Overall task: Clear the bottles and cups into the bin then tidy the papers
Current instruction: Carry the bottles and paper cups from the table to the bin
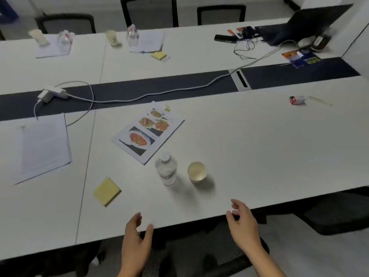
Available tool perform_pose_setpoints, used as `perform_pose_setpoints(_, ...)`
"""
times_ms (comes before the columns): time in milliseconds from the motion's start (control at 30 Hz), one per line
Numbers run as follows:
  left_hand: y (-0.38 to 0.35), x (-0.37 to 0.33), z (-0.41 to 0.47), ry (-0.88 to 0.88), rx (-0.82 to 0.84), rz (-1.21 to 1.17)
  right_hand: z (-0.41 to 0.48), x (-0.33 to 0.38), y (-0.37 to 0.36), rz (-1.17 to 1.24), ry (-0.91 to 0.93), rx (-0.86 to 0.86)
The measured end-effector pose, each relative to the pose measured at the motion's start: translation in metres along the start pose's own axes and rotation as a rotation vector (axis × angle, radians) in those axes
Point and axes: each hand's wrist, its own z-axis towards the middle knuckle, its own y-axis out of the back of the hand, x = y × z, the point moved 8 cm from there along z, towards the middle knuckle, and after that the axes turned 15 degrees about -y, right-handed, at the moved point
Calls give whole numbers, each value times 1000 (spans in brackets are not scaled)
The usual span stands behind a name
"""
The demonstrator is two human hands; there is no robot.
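A clear water bottle [166,168] with a white cap stands near the front edge of the white table [259,146]. Beside it on the right stands a paper cup [197,172]. A printed sheet with food photos [148,131] lies just behind them, and a stack of white papers [43,146] lies at the left. My left hand [136,242] and my right hand [242,226] hover at the table's front edge, fingers relaxed, holding nothing. Across the table stand two more cups [39,37] [112,38] and two bottles [64,40] [132,35] on papers [149,42].
A yellow sticky-note pad [107,191] lies front left, another [158,55] at the far side. A charger and white cable [54,93] run along the dark centre strip. A laptop [299,27] and gadgets sit far right. A small red-white box [297,100] lies right. Chairs line the far side.
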Motion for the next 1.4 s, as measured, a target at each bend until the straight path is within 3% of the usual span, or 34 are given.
perform_pose_setpoints(167, -41, -30, 46, -83, 84, -4, 27, 30, -52, -66, 56, 162)
perform_pose_setpoints(433, -72, -66, 121, -199, -33, -32, 76, 89, -92, -19, 129, 160)
perform_pose_setpoints(633, -59, -77, 110, -184, -106, -134, 72, 86, -73, 78, 114, 92)
perform_pose_setpoints(833, 13, -102, 57, -157, -257, -192, 12, 100, -19, 65, 196, 105)
perform_pose_setpoints(1000, 83, -120, -19, -142, -421, -270, -52, 119, -2, 131, 293, 231)
perform_pose_setpoints(1267, 181, -71, -179, 77, -834, -205, -152, 120, -78, 35, 424, 563)
perform_pose_setpoints(1400, 251, -48, -249, 75, -1068, -135, -234, 142, -121, -23, 541, 727)
